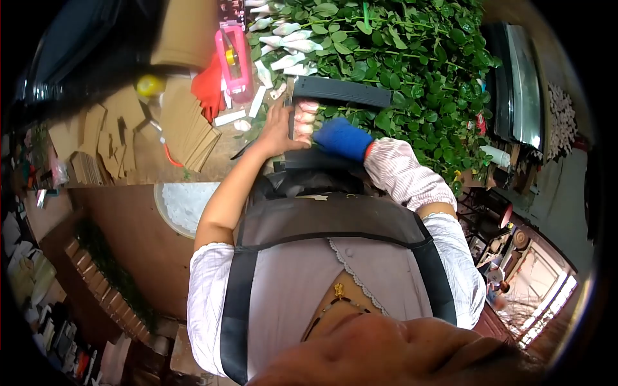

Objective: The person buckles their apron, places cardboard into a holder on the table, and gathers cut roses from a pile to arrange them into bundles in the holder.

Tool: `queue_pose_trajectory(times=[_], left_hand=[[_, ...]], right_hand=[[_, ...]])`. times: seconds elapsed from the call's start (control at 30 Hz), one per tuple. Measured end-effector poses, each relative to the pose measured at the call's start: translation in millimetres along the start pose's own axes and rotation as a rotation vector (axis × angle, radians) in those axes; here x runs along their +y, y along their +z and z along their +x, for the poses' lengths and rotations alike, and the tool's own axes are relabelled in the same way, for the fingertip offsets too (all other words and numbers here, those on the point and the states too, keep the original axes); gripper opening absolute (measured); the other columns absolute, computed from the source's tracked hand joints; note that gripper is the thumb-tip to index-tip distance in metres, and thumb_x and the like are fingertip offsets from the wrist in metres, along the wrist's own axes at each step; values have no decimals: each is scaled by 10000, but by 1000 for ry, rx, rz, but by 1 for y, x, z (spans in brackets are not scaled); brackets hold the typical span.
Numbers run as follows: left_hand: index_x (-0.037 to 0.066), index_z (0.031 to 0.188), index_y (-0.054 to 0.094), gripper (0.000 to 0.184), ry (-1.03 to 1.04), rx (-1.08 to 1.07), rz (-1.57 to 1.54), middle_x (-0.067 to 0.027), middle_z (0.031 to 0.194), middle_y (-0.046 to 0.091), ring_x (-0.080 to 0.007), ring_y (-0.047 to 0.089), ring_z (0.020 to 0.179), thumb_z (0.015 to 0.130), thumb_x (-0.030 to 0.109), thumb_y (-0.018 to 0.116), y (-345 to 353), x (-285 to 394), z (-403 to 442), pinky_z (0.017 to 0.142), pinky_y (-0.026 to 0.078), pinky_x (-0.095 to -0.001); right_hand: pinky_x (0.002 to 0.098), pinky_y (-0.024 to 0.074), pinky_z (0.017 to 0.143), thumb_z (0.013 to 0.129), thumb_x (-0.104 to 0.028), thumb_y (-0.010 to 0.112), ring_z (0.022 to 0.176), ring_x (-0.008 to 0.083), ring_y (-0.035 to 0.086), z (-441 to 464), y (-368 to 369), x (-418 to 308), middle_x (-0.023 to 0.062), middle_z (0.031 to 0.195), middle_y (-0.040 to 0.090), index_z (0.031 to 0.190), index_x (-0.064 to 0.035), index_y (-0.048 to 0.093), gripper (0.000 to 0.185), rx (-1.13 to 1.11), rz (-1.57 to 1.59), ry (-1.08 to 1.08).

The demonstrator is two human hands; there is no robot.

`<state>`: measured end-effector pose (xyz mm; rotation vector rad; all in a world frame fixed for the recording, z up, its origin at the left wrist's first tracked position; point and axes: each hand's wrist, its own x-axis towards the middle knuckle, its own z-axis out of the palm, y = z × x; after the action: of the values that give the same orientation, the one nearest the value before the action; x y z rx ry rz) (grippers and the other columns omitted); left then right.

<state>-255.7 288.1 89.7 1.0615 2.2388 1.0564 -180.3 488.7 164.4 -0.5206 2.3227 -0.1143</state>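
Several pale pink rose heads (305, 121) lie in a row between two dark bars on the work table. My left hand (280, 132) is bare and rests against the left end of the row, fingers spread, the thumb along the lower side. My right hand (344, 137), in a blue glove, is closed just right of the flowers, over their stems; what it holds is hidden. The upper dark bar (341, 91) lies above both hands. Green leafy stems (412, 77) spread to the right of the flowers.
White-wrapped buds (290, 44) lie above the bar. A pink tape dispenser (235, 64), a red glove (207, 90) and cardboard pieces (187, 125) are on the left of the table. A round tub (187, 204) stands below its front edge.
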Motion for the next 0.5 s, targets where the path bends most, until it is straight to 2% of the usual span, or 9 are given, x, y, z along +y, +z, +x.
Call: queue_pose_trajectory(times=[0.07, 0.1, 0.13, 0.2, 0.3, 0.4, 0.43, 0.47, 0.5], left_hand=[[74, 1399, 394, 1047, -5, -77, 62, -326, 1516, 218, -499, 182, 1429, 586, 482, 911, -7, 7, -1, 1177, 213, -531], [130, 1412, 399, 1019, 6, -72, 15, -334, 1520, 201, -507, 166, 1430, 597, 485, 898, -7, 7, 0, 1171, 195, -564], [130, 1414, 396, 1024, 11, -83, 51, -340, 1515, 202, -515, 159, 1427, 598, 493, 896, -8, 7, 0, 1166, 196, -564], [132, 1412, 402, 1034, -63, -157, 122, -338, 1508, 208, -527, 157, 1417, 588, 512, 897, -9, 11, 3, 1161, 202, -558], [108, 1331, 494, 930, -89, -153, 100, -320, 1470, 279, -517, 223, 1371, 597, 517, 893, -10, 8, 8, 1144, 237, -537], [94, 1221, 585, 787, -110, -1, 45, -287, 1411, 359, -486, 290, 1317, 622, 509, 882, -3, 5, 18, 1125, 262, -525], [92, 1154, 627, 666, -71, 65, 71, -263, 1370, 400, -462, 328, 1277, 663, 474, 865, 2, 7, 16, 1111, 276, -519], [105, 1202, 608, 675, -54, 75, 70, -266, 1395, 384, -468, 315, 1300, 678, 450, 856, 5, 7, 14, 1118, 266, -524], [113, 1223, 599, 684, -67, 80, 63, -272, 1396, 384, -474, 306, 1309, 681, 444, 852, 7, 8, 14, 1120, 261, -531]], right_hand=[[469, 540, 669, 854, -327, 616, 787, 338, 704, -9, 0, 8, 142, 891, 722, 1056, -132, 678, 287, 157, 133, 57], [484, 534, 665, 857, -341, 610, 766, 347, 693, -6, 2, 9, 144, 876, 714, 1051, -135, 667, 288, 242, 183, 109], [499, 527, 662, 860, -354, 604, 746, 356, 683, -4, 5, 7, 145, 861, 707, 1047, -138, 656, 290, 329, 236, 167], [503, 527, 662, 864, -340, 597, 746, 363, 684, 8, 10, 6, 151, 841, 703, 1020, -124, 644, 270, 241, 219, 171], [504, 524, 654, 876, -332, 579, 752, 369, 683, 23, 29, 7, 150, 840, 702, 1013, -130, 629, 248, 205, 142, 182], [507, 516, 630, 890, -327, 565, 735, 371, 680, 17, 34, 11, 146, 826, 701, 1004, -131, 610, 231, 243, 186, 161], [508, 512, 623, 893, -329, 563, 727, 371, 678, 13, 33, 14, 143, 820, 701, 1012, -134, 606, 232, 228, 180, 161], [509, 509, 616, 896, -331, 561, 718, 370, 677, 11, 32, 18, 140, 815, 701, 1020, -138, 602, 233, 213, 174, 160], [505, 518, 663, 897, -315, 559, 783, 361, 689, 4, 22, 17, 146, 869, 710, 1028, -129, 620, 236, 267, 230, 232]])
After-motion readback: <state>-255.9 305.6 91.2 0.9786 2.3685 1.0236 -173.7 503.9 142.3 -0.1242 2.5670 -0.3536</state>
